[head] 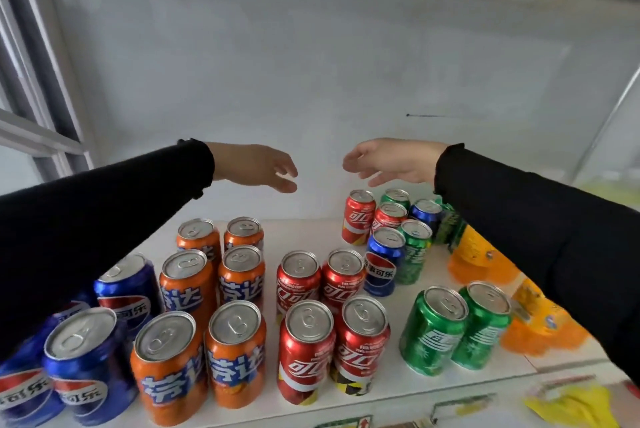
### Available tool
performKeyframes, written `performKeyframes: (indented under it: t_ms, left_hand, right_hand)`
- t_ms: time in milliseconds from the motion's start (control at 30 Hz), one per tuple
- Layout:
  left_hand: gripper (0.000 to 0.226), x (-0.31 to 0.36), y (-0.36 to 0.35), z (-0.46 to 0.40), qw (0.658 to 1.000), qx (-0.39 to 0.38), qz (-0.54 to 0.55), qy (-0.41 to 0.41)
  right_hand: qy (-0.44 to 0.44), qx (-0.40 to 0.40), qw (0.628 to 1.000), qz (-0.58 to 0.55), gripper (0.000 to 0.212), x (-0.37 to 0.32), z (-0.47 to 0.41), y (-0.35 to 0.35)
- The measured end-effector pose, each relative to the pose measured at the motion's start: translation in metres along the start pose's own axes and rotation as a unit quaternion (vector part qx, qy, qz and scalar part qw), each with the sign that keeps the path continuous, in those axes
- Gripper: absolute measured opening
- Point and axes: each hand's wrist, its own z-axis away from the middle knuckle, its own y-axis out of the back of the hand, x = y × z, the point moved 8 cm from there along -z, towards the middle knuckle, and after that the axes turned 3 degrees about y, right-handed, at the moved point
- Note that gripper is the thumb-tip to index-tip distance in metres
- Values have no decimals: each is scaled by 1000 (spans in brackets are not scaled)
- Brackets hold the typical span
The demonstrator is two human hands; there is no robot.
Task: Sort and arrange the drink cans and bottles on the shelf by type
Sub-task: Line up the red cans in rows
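Six orange cans (214, 285), six red cans (332, 292) and four green cans (450, 327) stand on the shelf (311, 233); left hand (258, 166) and right hand (391, 161) hover wide, holding nothing.

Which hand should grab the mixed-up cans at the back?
Probably the right hand. It hovers open almost over the unsorted cluster of red, blue and green cans at the back right. The left hand, also open, hangs above the orange cans, farther from that cluster.

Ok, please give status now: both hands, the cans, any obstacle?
Left hand and right hand open, empty, raised above shelf. Mixed cluster of red, blue and green aluminium cans at back right unsorted. Nothing blocks it.
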Motion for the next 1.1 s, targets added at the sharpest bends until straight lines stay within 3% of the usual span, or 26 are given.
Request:
performKeyframes:
  t_ms: [267,533,733,967,1100]
  left_hand:
    - [70,85,-42,-76,999,-32,-18,-35]
    - [81,106,-80,-133,992,-75,-104,3]
    - [62,111,-94,-151,992,-98,-84,-15]
    - [50,96,-74,-133,996,-34,-82,-29]
    - [51,78,-44,-102,996,-15,-88,-16]
  right_hand:
    - [-64,20,968,240,55,54,13,20]
    - [-43,-15,937,347,54,86,2,-4]
    - [-9,16,931,364,40,91,-8,-14]
    - [22,14,933,359,39,75,-3,-12]
    - [65,16,969,236,40,49,-6,3]
